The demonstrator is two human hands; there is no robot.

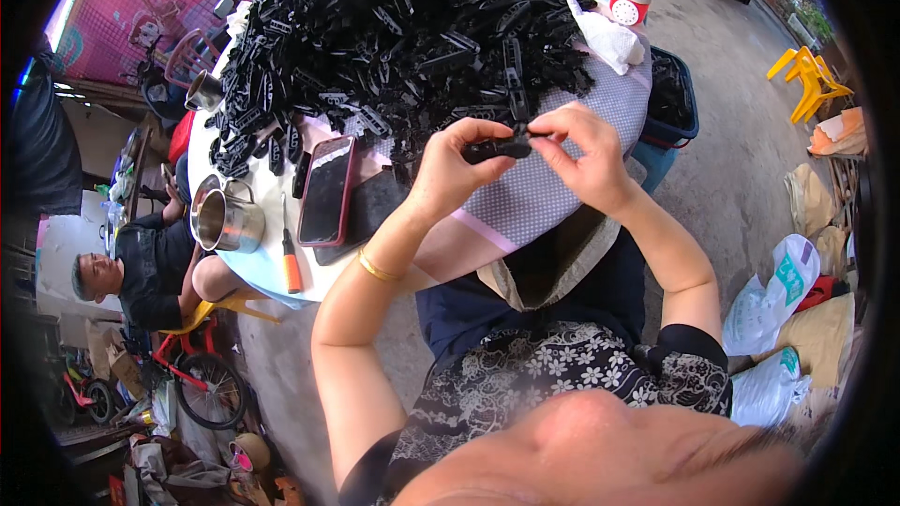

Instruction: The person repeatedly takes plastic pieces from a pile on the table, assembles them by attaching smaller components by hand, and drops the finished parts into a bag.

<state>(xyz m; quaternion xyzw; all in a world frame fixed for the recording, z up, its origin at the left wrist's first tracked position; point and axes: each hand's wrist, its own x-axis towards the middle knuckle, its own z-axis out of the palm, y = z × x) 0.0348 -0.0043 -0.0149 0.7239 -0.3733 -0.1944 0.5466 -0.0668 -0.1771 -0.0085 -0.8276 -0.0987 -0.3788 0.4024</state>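
Both hands meet over the table's near edge at a small black plastic piece point(513, 147). My left hand point(448, 169) is closed on its left end, thumb and forefinger pinching it. The fingertips of my right hand point(589, 161) pinch at its right end; exactly what they grip is too small to make out. A long black slotted strip point(513, 75) stretches away from the piece toward the heap; I cannot tell whether the two are joined. Just beyond lies a large heap of black plastic parts point(375, 28), many of them long and slotted.
Left on the table point(553, 192) are a phone point(327, 192), an orange-handled screwdriver point(290, 262), a steel pot point(230, 217) and a metal cup point(203, 92). A red-and-white cup point(629, 4) stands far right. A dark bin point(673, 98) is beside the table. Another person point(155, 267) sits left.
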